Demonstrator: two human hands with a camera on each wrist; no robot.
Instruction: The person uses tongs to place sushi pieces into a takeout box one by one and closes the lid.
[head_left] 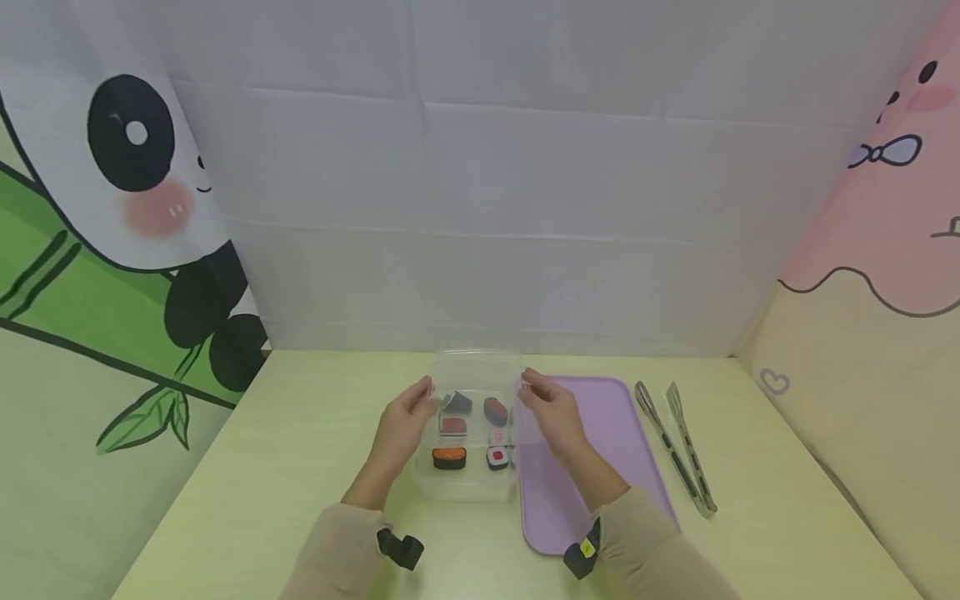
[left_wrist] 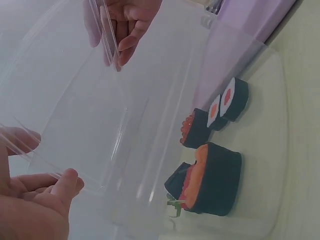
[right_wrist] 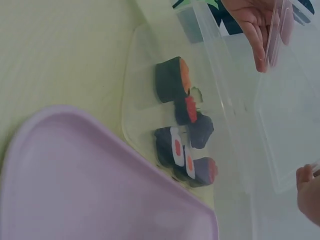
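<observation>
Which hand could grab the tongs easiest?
Probably the right hand. The tongs lie on its side, just past the purple tray. The left hand is across the clear box. Both hands hold the clear lid now.

The tabletop point(head_left: 300, 467) is pale yellow-green. The lidded box point(head_left: 468, 483) is clear plastic, its sushi pieces point(head_left: 450, 457) black-wrapped with orange, red and white tops. At its 3 o'clock lies a lilac tray point(head_left: 622, 433), then grey tongs point(head_left: 678, 450). The backdrop carries a black-and-white panda point(head_left: 135, 167) on green.
</observation>
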